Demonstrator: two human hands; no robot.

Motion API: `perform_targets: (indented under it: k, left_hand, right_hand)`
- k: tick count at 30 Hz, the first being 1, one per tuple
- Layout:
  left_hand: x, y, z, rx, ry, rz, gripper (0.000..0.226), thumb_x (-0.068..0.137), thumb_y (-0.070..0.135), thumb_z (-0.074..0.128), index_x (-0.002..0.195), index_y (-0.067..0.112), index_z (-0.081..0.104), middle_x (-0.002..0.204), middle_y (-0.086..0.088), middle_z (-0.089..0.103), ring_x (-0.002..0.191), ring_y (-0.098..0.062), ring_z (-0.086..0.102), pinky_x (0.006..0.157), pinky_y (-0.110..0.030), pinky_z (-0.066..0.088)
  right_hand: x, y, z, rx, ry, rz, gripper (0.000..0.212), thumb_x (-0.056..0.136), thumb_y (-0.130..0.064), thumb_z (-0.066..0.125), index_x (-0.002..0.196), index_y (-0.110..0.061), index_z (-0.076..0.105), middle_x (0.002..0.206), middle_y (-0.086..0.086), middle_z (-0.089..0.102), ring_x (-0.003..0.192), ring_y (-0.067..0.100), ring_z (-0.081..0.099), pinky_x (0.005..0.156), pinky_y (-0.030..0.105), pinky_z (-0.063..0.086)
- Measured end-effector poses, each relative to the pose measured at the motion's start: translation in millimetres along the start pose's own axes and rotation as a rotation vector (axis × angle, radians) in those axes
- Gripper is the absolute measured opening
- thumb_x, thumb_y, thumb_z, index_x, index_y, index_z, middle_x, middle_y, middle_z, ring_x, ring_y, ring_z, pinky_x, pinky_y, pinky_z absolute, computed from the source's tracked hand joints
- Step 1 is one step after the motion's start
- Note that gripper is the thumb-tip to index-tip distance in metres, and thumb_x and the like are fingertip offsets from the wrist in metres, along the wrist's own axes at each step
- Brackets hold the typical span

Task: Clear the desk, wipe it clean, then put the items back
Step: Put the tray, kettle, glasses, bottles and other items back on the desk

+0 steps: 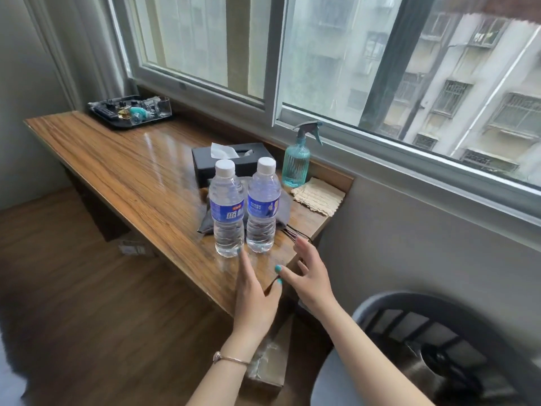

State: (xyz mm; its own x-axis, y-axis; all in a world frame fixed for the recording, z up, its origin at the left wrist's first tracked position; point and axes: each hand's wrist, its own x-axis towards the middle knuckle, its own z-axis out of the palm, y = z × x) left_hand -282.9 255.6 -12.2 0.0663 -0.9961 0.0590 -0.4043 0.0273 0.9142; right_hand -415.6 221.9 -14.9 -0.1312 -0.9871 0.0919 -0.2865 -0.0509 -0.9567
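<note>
- Two clear ribbed plastic water bottles, left bottle (227, 208) and right bottle (262, 205), stand side by side on the glossy wood-grain worktop (117, 171), on a grey cloth (282, 206).
- Left hand (254, 297) and right hand (310, 273) reach at 6 o'clock, fingers spread, holding nothing.
- Judging by this, clearing has barely begun: tissue box (231, 162) at 12 o'clock, spray bottle (298, 159) and beige cloth (317, 197) at 2, tray (128, 112) at 10.

Blue labels on both water bottles (228, 206) carry print (too blurred to read).

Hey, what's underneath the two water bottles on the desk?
A dark grey cloth lies under the two water bottles, spreading out on both sides. Thin dark cords trail from its right edge. Anything beneath the cloth is covered.
</note>
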Motion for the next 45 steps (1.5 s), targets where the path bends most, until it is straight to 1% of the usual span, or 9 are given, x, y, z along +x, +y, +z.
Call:
perform_targets:
  k: [4,9,15,21,29,31,35,41,45]
  left_hand:
    - [-31,4,56,0.081,-0.168,0.094,0.088,0.095,0.022,0.056,0.151,0.036,-0.011,0.161,0.014,-0.006,0.147,-0.004,-0.001,0.115,-0.021,0.008]
    - [-61,0,119,0.166,-0.426,0.121,0.084,0.096,0.023,0.057,0.153,0.035,-0.003,0.156,0.024,-0.005,0.139,0.007,-0.012,0.117,-0.024,0.006]
    - [-86,4,191,0.221,-0.680,0.115,0.078,0.096,0.035,0.056,0.153,0.035,0.003,0.158,0.023,0.000,0.144,0.002,-0.006,0.116,-0.027,0.006]
    - [-109,9,274,0.259,-0.844,0.063,0.073,0.096,0.038,0.055,0.154,0.035,0.011,0.161,0.016,0.003,0.148,-0.007,0.004,0.121,-0.037,0.014]
    - [-113,-13,400,0.343,-1.037,0.041,0.074,0.094,0.031,0.060,0.154,0.027,0.017,0.162,0.007,0.009,0.148,-0.011,0.004,0.116,-0.029,0.014]
    - [-106,-23,431,0.334,-1.035,0.024,0.077,0.092,0.029,0.062,0.154,0.026,0.017,0.162,0.004,0.011,0.148,-0.012,0.005,0.117,-0.031,0.014]
    - [-89,-56,483,0.289,-0.964,-0.012,0.089,0.087,0.030,0.069,0.154,0.024,0.011,0.162,0.004,0.008,0.149,-0.016,-0.001,0.120,-0.033,0.010]
    - [-99,-95,503,0.337,-0.887,-0.020,0.093,0.084,0.032,0.072,0.153,0.032,0.010,0.161,0.014,0.009,0.147,-0.006,-0.011,0.119,-0.052,0.004]
    - [-98,-96,503,0.405,-0.789,0.049,0.081,0.084,0.036,0.072,0.149,0.029,0.024,0.155,0.009,0.027,0.148,-0.011,0.001,0.119,-0.053,0.002]
  right_hand:
    - [-39,31,-38,0.003,0.080,0.074,0.069,0.080,-0.013,0.079,0.137,-0.030,0.043,0.131,-0.021,0.049,0.123,0.001,0.051,0.102,0.024,0.043]
    - [-93,78,-113,-0.034,0.199,0.245,0.055,0.084,-0.010,0.075,0.131,-0.025,0.051,0.129,-0.010,0.056,0.116,0.005,0.057,0.101,0.025,0.048]
    - [-152,146,-206,-0.041,0.314,0.463,0.043,0.084,-0.002,0.073,0.116,-0.026,0.058,0.116,-0.009,0.062,0.107,0.011,0.062,0.099,0.035,0.050]
    - [-183,194,-282,-0.110,0.382,0.590,0.036,0.084,-0.001,0.071,0.109,-0.025,0.061,0.109,-0.007,0.064,0.101,0.010,0.062,0.096,0.035,0.052]
    - [-144,281,-375,-0.407,0.210,0.681,0.052,0.080,-0.010,0.073,0.128,-0.022,0.059,0.128,-0.002,0.058,0.121,0.015,0.051,0.099,0.021,0.036]
    - [-128,306,-385,-0.489,0.126,0.677,0.056,0.080,-0.008,0.072,0.132,-0.019,0.056,0.132,0.002,0.057,0.125,0.020,0.050,0.103,0.023,0.033]
    - [-123,360,-378,-0.662,0.069,0.768,0.056,0.086,-0.017,0.067,0.136,-0.032,0.048,0.137,-0.002,0.052,0.133,0.025,0.040,0.114,0.046,0.024]
    - [-133,385,-370,-0.481,0.268,0.690,0.048,0.080,-0.011,0.075,0.123,-0.027,0.062,0.119,0.003,0.060,0.112,0.027,0.046,0.096,0.034,0.037]
    - [-136,381,-364,-0.370,0.330,0.697,0.050,0.076,-0.003,0.077,0.118,-0.025,0.066,0.111,-0.001,0.059,0.110,0.019,0.047,0.088,0.021,0.033]
